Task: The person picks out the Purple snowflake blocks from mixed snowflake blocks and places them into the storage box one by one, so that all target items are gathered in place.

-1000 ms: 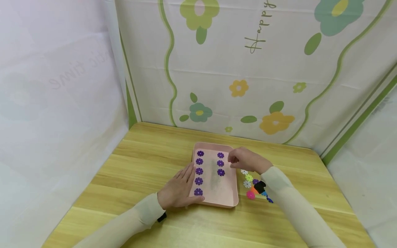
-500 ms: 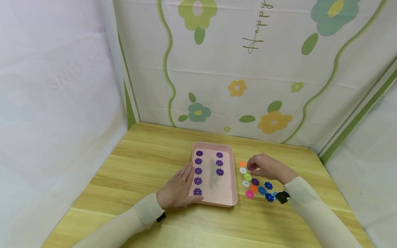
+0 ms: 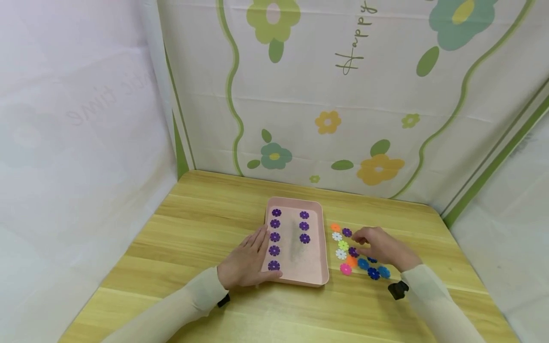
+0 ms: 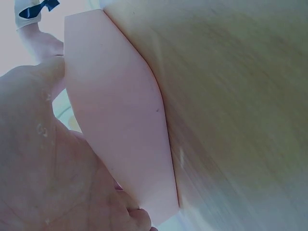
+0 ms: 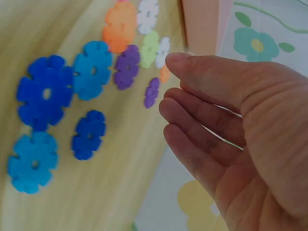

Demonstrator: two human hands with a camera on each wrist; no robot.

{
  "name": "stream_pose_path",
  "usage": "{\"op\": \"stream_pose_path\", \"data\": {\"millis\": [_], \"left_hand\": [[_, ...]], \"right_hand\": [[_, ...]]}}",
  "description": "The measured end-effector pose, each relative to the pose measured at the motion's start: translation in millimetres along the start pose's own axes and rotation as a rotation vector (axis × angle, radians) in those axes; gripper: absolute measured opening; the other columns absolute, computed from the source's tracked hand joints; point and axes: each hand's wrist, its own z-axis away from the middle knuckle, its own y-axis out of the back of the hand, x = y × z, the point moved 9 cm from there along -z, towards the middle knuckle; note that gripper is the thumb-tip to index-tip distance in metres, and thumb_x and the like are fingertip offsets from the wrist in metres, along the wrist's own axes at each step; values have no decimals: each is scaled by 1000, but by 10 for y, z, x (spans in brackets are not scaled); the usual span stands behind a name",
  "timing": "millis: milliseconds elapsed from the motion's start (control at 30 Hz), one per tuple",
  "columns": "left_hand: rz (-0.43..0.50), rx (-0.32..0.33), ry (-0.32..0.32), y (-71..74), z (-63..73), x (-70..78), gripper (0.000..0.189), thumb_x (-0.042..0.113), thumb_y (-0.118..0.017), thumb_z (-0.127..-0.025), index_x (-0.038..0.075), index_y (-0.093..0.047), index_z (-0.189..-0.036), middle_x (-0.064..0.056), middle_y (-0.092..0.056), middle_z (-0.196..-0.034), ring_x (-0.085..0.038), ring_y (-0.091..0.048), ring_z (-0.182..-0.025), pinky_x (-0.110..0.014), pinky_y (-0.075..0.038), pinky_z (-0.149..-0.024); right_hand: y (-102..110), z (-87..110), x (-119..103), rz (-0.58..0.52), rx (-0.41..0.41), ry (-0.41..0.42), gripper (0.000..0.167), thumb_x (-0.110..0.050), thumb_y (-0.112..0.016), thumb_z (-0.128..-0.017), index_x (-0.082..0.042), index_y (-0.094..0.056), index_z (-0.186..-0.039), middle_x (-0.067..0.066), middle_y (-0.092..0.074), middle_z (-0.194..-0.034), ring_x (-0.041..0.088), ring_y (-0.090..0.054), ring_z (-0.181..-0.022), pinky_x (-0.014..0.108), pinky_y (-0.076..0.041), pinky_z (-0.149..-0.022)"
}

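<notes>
My left hand (image 3: 245, 263) rests with straight fingers across the left rim of a pink tray (image 3: 315, 267); its palm lies along the tray's outer wall (image 4: 125, 110) in the left wrist view. Inside the tray, several purple flower discs (image 3: 274, 237) form a left column, and three more purple discs (image 3: 304, 226) line the right. My right hand (image 3: 386, 247) hovers over loose flower discs beside the tray, thumb and fingers apart, holding nothing. Closest to its fingertips are two purple discs, one farther back (image 3: 346, 232) and one nearer (image 5: 127, 67).
Other loose discs lie right of the tray: orange (image 3: 335, 227), white (image 3: 340, 254), yellow-green (image 3: 343, 245), pink (image 3: 345, 269), light blue (image 3: 383, 272) and dark blue (image 3: 373, 273). Fabric walls with printed flowers (image 3: 328, 122) enclose the wooden table (image 3: 206, 214) at the back and sides.
My right hand has moved from the tray's right rim to the loose discs, then drawn slightly right, off the back purple disc, which now shows fully. My left hand has stayed in place.
</notes>
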Motion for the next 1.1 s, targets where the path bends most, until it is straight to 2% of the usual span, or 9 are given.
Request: {"op": "stream_pose_path", "data": {"millis": [233, 467, 733, 933, 1100], "left_hand": [[1, 2, 4, 1, -3, -4, 110, 76, -47, -99, -7, -19, -165, -25, -11, -176, -40, -17, -165, -52, -28, -132], [-9, 10, -3, -17, -11, -12, 109, 76, -46, -99, -7, -18, -165, -26, -10, -176, -40, -17, -165, -52, -28, -131], [-21, 34, -15, -73, -24, -35, 111, 78, -44, -99, -7, -19, -166, -25, -8, -176, -40, -16, -165, -54, -27, -132], [-31, 40, -7, -130, -50, -77, 113, 82, -41, -98, -5, -16, -167, -23, -5, -177, -38, -14, -165, -51, -26, -132], [-25, 28, 3, -136, -52, -83, 113, 81, -41, -98, -4, -14, -167, -22, -3, -178, -37, -13, -166, -51, -25, -133]], "right_hand": [[-161, 19, 113, 4, 44, -20, 32, -9, -81, -93, 2, -73, -122, 15, -75, -115, 28, -73, -102, 45, -64, -87], [-238, 10, 143, 23, 61, -7, 26, -7, -81, -92, -2, -76, -117, 11, -74, -113, 23, -72, -100, 41, -64, -85], [-273, -34, 182, -10, 19, -4, 18, -5, -80, -93, -7, -78, -111, 6, -72, -108, 16, -68, -93, 31, -62, -78], [-233, -93, 227, -107, -18, -32, 13, -4, -79, -93, -9, -74, -104, -1, -72, -96, 8, -61, -81, 23, -58, -72], [-171, -97, 219, -159, -52, -10, 8, -1, -73, -97, -9, -71, -95, -1, -73, -90, 8, -65, -77, 21, -57, -68]]}}
